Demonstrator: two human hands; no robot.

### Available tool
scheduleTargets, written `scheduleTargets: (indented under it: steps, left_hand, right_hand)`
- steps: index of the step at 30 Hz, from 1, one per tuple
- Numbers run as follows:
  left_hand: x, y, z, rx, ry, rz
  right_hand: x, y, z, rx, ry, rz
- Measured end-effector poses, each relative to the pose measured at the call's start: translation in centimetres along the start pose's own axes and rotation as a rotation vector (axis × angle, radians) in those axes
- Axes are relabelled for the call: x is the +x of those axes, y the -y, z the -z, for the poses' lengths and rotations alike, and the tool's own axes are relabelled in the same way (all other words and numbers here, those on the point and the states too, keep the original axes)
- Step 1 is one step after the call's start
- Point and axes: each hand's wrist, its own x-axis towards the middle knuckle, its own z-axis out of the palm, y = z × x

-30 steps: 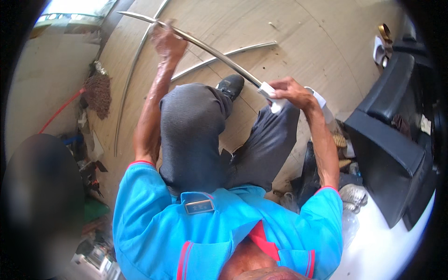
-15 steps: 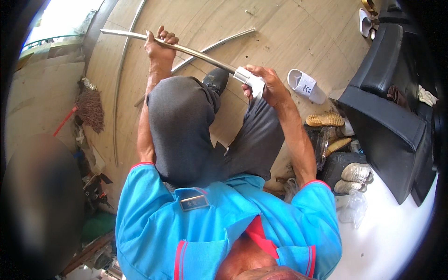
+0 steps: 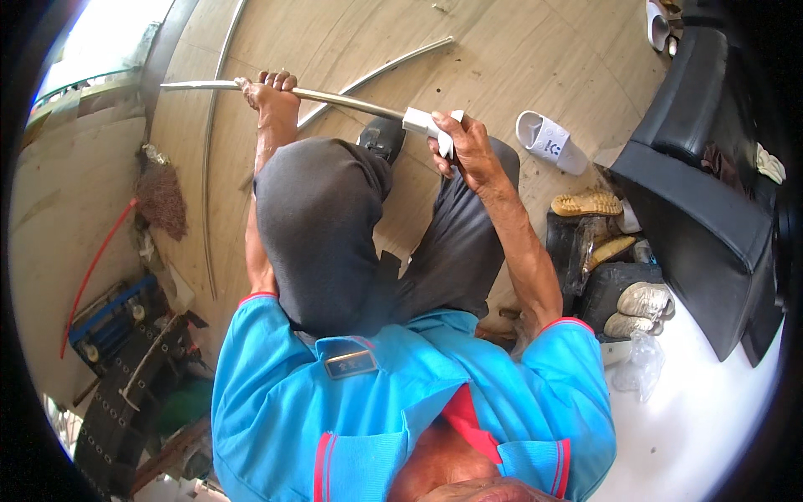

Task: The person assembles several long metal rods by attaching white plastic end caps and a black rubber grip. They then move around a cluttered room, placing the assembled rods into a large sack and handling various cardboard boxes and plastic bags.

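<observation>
A long, thin metal tube (image 3: 351, 102) stretches across in front of my knees, its left tip beyond my left hand. My left hand (image 3: 272, 94) is closed around it near that end. On the tube's right end sits a white plastic fitting (image 3: 425, 124) with a curved lower part. My right hand (image 3: 467, 149) grips this fitting, thumb on top and fingers curled beneath, partly hiding it. Below the tube are my knees in dark grey trousers (image 3: 318, 226) and a black shoe (image 3: 382, 138).
Another metal strip (image 3: 393, 67) lies on the tiled floor, and a long thin rod (image 3: 209, 159) runs along the left. To the right are a white slipper (image 3: 552, 144), several shoes (image 3: 585, 203) and a black leather chair (image 3: 694, 192). A mop head (image 3: 161, 199) is at left.
Both hands have shifted slightly left with the tube, its left end lower and the fitting turned. The dark blurred shape at the lower left is gone, uncovering a blue-and-black item there.
</observation>
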Motion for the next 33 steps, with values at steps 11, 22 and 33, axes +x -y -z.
scheduleTargets:
  steps: [11,22,33]
  left_hand:
    - [3.4,0.3,4.2,-0.121,-0.099,0.050]
    - [8.2,0.8,9.3,-0.181,0.215,0.180]
    - [9.9,1.5,11.8,-0.438,0.451,0.453]
  right_hand:
    - [-1.3,0.0,0.3,0.131,0.240,0.173]
    - [-1.6,1.5,0.8,-0.226,0.263,0.266]
    - [-1.7,2.1,0.3,-0.172,0.218,0.233]
